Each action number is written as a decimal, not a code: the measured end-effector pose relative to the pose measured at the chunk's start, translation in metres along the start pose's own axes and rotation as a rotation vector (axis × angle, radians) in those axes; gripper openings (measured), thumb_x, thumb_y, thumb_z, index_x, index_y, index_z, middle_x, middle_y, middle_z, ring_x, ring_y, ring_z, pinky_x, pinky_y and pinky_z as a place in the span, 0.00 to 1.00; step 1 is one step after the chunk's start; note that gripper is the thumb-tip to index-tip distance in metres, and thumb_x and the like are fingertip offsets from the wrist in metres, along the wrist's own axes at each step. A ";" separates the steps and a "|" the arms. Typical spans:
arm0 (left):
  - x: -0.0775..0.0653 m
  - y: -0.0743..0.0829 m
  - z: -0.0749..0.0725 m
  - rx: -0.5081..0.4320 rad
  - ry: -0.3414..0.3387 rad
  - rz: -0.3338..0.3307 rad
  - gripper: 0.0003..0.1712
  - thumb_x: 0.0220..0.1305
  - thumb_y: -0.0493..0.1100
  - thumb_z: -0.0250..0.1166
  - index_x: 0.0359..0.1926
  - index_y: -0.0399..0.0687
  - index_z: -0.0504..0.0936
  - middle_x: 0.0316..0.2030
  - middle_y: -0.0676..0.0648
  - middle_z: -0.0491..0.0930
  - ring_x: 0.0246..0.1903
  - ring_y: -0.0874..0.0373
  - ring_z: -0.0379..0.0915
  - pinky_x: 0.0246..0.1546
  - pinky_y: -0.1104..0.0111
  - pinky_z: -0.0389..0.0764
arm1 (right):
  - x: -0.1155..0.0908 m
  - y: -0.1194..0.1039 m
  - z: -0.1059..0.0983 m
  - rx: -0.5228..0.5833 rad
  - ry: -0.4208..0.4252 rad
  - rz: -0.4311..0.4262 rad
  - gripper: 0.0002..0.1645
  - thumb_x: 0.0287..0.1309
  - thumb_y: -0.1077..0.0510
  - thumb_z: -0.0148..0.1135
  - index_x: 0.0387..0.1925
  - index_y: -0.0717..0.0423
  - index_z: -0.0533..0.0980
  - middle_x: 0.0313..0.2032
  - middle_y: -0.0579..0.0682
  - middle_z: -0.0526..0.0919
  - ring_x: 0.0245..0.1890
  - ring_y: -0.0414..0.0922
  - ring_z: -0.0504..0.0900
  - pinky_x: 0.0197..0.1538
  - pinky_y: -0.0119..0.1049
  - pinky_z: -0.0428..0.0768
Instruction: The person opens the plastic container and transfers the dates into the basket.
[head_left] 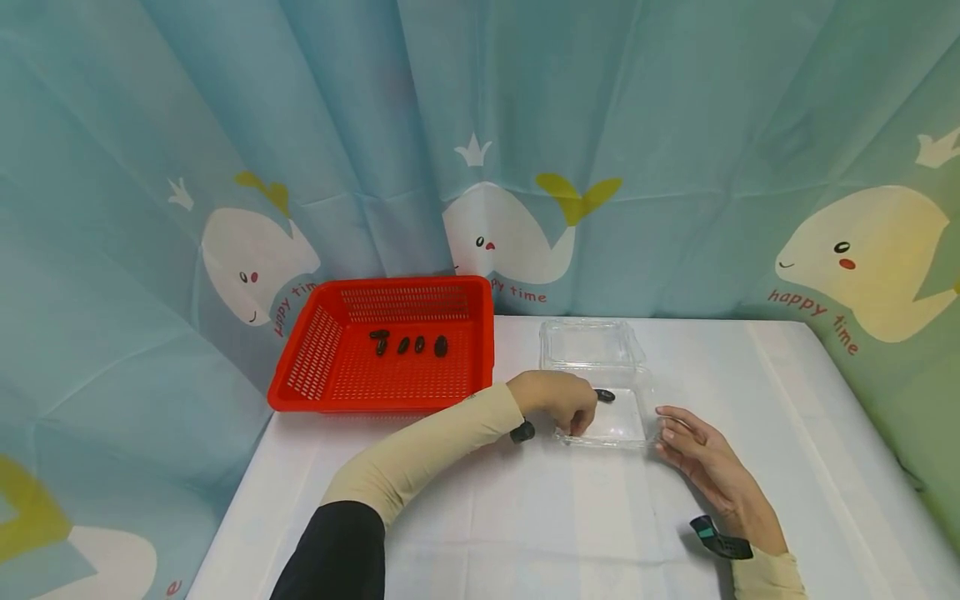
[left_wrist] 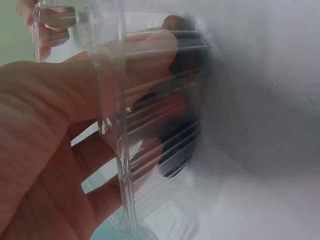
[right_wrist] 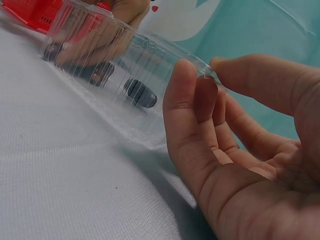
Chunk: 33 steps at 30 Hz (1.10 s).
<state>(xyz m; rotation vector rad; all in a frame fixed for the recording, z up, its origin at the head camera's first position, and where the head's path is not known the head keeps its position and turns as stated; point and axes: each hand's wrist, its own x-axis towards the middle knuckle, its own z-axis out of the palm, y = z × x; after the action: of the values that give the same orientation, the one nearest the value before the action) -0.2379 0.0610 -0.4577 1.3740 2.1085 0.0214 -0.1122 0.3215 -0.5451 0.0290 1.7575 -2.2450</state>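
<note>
A clear hinged plastic box (head_left: pixel 617 417) stands on the white table with its lid (head_left: pixel 588 343) folded back. My left hand (head_left: pixel 558 398) reaches over its near left side, fingers down inside. Through the ribbed wall, its thumb and fingers close on a dark, glossy oval date (left_wrist: pixel 187 57); the exact grip is blurred. Another dark date (head_left: pixel 605 395) lies in the box, right of that hand, and shows as a dark oval (right_wrist: pixel 141 93) in the right wrist view. My right hand (head_left: pixel 701 458) pinches the box's right rim between thumb and fingers.
To the left, a red perforated basket (head_left: pixel 483 367) holds several dark dates (head_left: pixel 419 344). The white table (head_left: pixel 540 517) runs toward me. A blue curtain with whale prints (head_left: pixel 675 167) hangs behind the table. Each wrist wears a dark strap (head_left: pixel 720 540).
</note>
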 end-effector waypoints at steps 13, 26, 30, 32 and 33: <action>-0.002 -0.001 -0.001 -0.018 0.029 0.018 0.05 0.63 0.33 0.73 0.35 0.47 0.90 0.31 0.56 0.84 0.34 0.67 0.74 0.39 0.78 0.75 | 0.001 -0.002 -0.002 -0.033 -0.020 -0.012 0.22 0.76 0.67 0.54 0.65 0.49 0.70 0.45 0.39 0.81 0.44 0.34 0.84 0.53 0.30 0.86; -0.001 -0.003 0.002 -0.039 0.036 0.056 0.09 0.60 0.32 0.75 0.40 0.49 0.91 0.35 0.55 0.87 0.36 0.67 0.76 0.40 0.79 0.76 | 0.000 0.000 -0.001 0.008 -0.031 -0.021 0.22 0.75 0.68 0.53 0.62 0.44 0.73 0.45 0.39 0.82 0.45 0.34 0.84 0.54 0.30 0.86; -0.001 -0.003 0.002 -0.035 0.042 0.051 0.09 0.59 0.31 0.75 0.37 0.49 0.91 0.33 0.55 0.87 0.35 0.67 0.76 0.39 0.79 0.76 | 0.000 0.000 -0.001 0.003 -0.038 -0.029 0.22 0.76 0.68 0.53 0.62 0.45 0.73 0.45 0.39 0.82 0.45 0.34 0.84 0.54 0.30 0.86; -0.001 -0.003 0.002 -0.041 0.047 0.053 0.09 0.59 0.30 0.75 0.37 0.49 0.91 0.33 0.55 0.87 0.34 0.67 0.76 0.39 0.80 0.76 | 0.000 0.001 -0.001 -0.001 -0.036 -0.029 0.22 0.76 0.68 0.53 0.62 0.45 0.73 0.46 0.39 0.82 0.45 0.34 0.84 0.53 0.30 0.86; -0.001 -0.003 0.002 -0.045 0.047 0.053 0.09 0.59 0.30 0.75 0.37 0.48 0.91 0.33 0.55 0.87 0.34 0.67 0.75 0.39 0.80 0.75 | 0.000 0.001 -0.001 -0.001 -0.034 -0.029 0.22 0.76 0.68 0.53 0.62 0.45 0.73 0.46 0.39 0.82 0.45 0.34 0.84 0.53 0.30 0.86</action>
<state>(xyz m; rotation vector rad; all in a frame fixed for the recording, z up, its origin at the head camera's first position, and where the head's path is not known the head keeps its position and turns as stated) -0.2389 0.0580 -0.4598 1.4157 2.0969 0.1233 -0.1123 0.3224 -0.5459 -0.0347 1.7526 -2.2508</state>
